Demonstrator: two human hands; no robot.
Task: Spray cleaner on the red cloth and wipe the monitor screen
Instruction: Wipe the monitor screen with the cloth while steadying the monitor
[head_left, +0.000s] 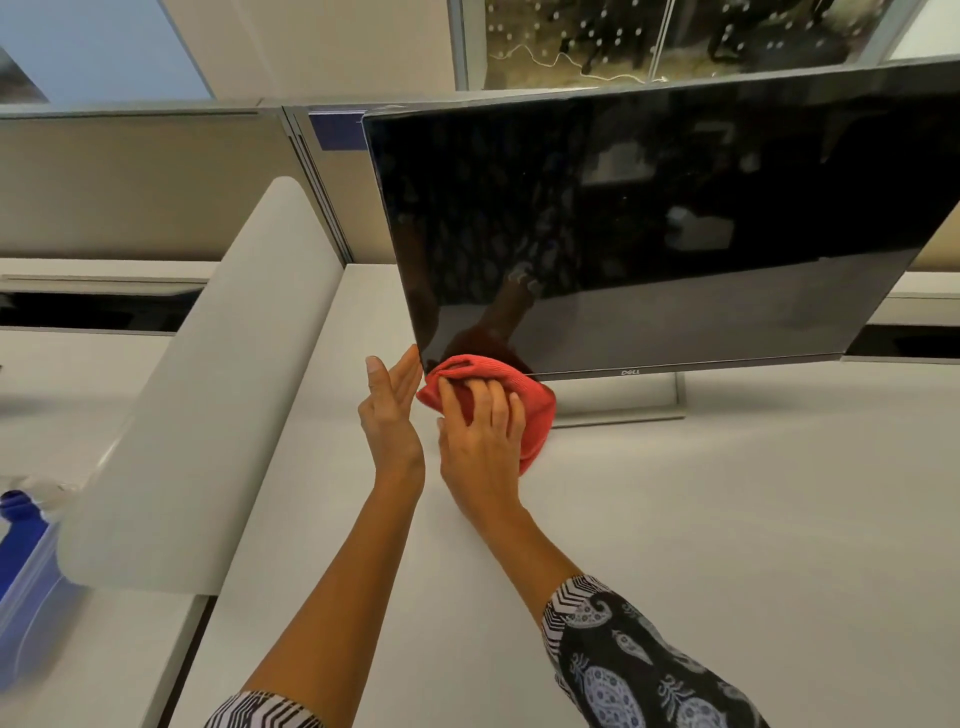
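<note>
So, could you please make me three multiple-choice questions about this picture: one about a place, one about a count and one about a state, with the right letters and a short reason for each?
1. Where on the monitor screen is the red cloth?
A) top right corner
B) bottom left corner
C) middle

2. How many hands hold the red cloth?
A) none
B) one
C) two

3. How is the left hand?
A) open, with straight fingers
B) closed in a fist
C) gripping a spray bottle

Answers:
1 B: the red cloth is bunched against the lower left corner of the monitor screen.
2 B: only the right hand holds it, with its fingers spread over it.
3 A: the left hand's fingers are straight, and it stands beside the monitor's left edge.
</note>
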